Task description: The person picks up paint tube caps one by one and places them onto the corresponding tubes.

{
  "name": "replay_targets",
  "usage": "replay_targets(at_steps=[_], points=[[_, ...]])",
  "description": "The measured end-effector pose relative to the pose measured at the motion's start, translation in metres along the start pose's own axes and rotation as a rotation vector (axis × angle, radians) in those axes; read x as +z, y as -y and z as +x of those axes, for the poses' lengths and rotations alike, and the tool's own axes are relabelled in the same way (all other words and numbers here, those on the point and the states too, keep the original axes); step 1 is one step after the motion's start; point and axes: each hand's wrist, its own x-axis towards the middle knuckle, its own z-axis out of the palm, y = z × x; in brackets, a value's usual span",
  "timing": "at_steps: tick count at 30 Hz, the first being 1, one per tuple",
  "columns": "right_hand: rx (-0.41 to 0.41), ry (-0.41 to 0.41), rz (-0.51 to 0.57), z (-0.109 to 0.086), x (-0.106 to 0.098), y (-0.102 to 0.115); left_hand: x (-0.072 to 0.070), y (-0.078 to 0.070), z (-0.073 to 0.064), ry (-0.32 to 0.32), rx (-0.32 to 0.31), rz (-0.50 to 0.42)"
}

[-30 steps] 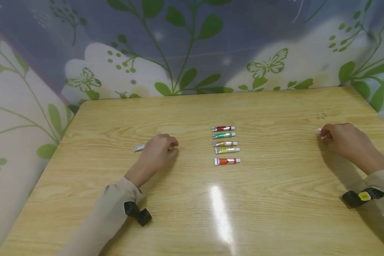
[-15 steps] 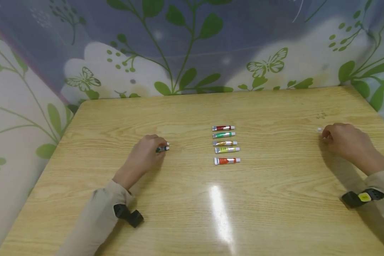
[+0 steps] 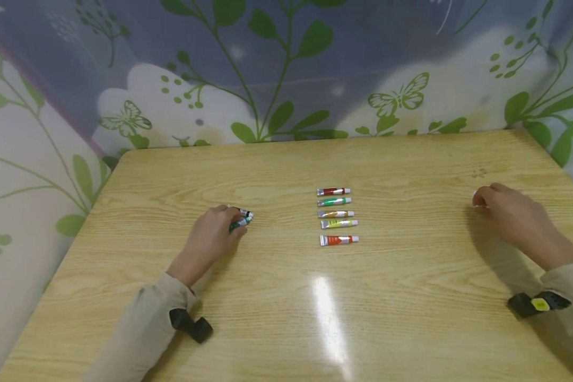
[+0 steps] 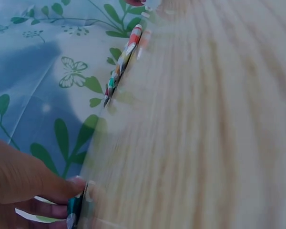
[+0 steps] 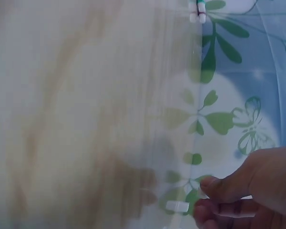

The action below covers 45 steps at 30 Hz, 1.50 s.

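Observation:
My left hand [image 3: 207,233] is at the left of the table, thumb and fingers curled round a dark green paint tube [image 3: 239,224], also at the fingertips in the left wrist view. Against it lies a black paint tube [image 3: 244,212], partly hidden by the fingers. Both white caps face right. Over at the right, my right hand [image 3: 518,220] has its thumb and fingers curled at a small white-ended tube [image 3: 474,197], mostly covered by the hand. In the right wrist view a white cap [image 5: 178,206] shows beside the fingertips.
A column of paint tubes lies mid-table: dark red [image 3: 333,191], green [image 3: 334,201], gold [image 3: 336,214], yellow [image 3: 339,224] and orange-red [image 3: 339,240]. The wooden table [image 3: 401,307] meets a leaf-patterned cloth [image 3: 296,69] at the back.
My left hand has drawn back leftward, bringing the dark green and black tubes into sight; they now lie at an angle to each other. The right hand has shifted slightly left.

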Motion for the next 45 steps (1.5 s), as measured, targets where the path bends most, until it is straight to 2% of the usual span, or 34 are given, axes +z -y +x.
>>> replay_targets(at_steps=[5, 9, 15, 20, 24, 27, 31, 35, 41, 45], points=[[-0.058, -0.031, 0.024, -0.004, -0.001, 0.012, 0.002, -0.002, -0.002, -0.006, -0.018, 0.025], [-0.084, -0.062, 0.042, -0.006, -0.001, 0.024, 0.003, -0.003, -0.003, -0.03, 0.008, 0.031], [-0.171, -0.191, 0.048, -0.008, 0.0, 0.043, 0.0, -0.013, -0.005, -0.077, 0.062, 0.014], [-0.238, -0.293, 0.064, -0.011, 0.001, 0.058, -0.006, -0.028, -0.008, -0.097, 0.1, 0.038], [-0.271, -0.325, 0.091, -0.013, -0.002, 0.073, -0.013, -0.042, -0.011, -0.112, 0.136, 0.015], [-0.304, -0.35, 0.115, -0.015, -0.006, 0.086, -0.019, -0.053, -0.016, -0.136, 0.187, 0.01], [-0.375, -0.374, 0.19, -0.018, -0.012, 0.104, -0.028, -0.071, -0.023, -0.183, 0.283, 0.038], [-0.467, -0.415, 0.316, -0.022, -0.018, 0.119, -0.037, -0.089, -0.031, -0.221, 0.357, 0.046], [-0.551, -0.544, 0.443, -0.031, -0.03, 0.134, -0.051, -0.112, -0.042, -0.246, 0.42, 0.022], [-0.57, -0.551, 0.519, -0.037, -0.035, 0.145, -0.058, -0.125, -0.048, -0.244, 0.449, 0.012]])
